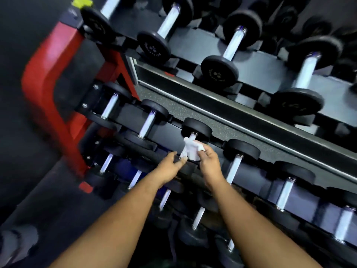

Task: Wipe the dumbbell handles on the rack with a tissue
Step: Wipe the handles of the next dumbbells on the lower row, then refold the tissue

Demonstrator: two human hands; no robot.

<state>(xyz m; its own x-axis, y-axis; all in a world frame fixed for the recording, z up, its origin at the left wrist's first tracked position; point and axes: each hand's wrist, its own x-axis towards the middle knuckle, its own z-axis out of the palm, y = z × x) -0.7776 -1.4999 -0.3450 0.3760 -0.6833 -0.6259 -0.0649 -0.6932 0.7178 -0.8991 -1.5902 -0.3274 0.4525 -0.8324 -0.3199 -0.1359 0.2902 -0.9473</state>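
A white tissue [190,148] is wrapped over the handle of the third dumbbell [197,127] on the middle shelf of the rack [193,111]. My right hand [209,161] grips the tissue from the right, fingers curled round it. At the tissue's lower left corner my left hand [171,164] pinches it by the fingertips. Most of that handle is hidden under the tissue; only its top end shows. Neighbouring dumbbells with shiny handles [146,123] [234,168] lie to either side.
The rack has three sloping shelves of black dumbbells and a red end frame [46,78] on the left. A lower shelf of dumbbells [199,217] lies under my forearms. Dark floor spreads to the left, with a shoe [17,244] at the bottom left corner.
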